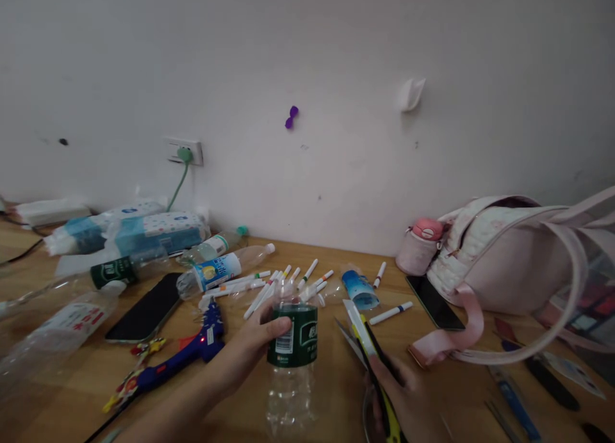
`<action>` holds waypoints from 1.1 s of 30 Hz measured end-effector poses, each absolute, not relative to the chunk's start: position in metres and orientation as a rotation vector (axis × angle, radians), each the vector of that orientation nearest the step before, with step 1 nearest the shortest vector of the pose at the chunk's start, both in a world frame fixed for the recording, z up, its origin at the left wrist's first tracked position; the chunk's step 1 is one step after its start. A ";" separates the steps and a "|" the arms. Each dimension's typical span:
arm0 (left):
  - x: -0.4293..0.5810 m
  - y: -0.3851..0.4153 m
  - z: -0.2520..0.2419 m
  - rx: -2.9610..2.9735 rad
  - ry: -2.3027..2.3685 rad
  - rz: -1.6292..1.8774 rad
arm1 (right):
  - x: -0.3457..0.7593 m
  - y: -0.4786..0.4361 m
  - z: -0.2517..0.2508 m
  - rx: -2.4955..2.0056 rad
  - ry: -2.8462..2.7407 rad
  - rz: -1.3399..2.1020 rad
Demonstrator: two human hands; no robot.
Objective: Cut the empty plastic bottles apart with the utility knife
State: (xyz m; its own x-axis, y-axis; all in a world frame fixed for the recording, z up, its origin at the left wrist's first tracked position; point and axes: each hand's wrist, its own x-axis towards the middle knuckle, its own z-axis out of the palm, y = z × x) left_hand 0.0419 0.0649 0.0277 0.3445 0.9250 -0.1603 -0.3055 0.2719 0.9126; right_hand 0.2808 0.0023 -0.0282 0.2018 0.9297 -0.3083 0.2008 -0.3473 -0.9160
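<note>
Right hand (408, 392) clenched round yellow utility knife (366, 338), blade out; left hand (247, 352) grasped clear bottle (291, 392) at green label (302, 335); bottle likely light, crushable; best held at label.

Home craft desk: markers (269, 289), glue gun (182, 356), backpack (504, 257).

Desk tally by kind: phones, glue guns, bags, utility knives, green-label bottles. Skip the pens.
Phone: 2
Glue gun: 1
Bag: 1
Utility knife: 1, in right hand
Green-label bottle: 2, one in left hand
Total: 7
</note>
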 end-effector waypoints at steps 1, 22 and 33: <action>0.041 0.066 0.026 0.957 0.828 0.950 | 0.285 0.004 -0.028 -1.732 -1.106 1.119; 0.051 0.052 0.004 1.128 0.686 0.690 | 0.343 0.013 -0.015 -2.154 -1.998 0.209; 0.056 0.044 0.004 1.154 0.759 0.595 | 0.349 0.021 -0.038 -2.160 -1.991 0.033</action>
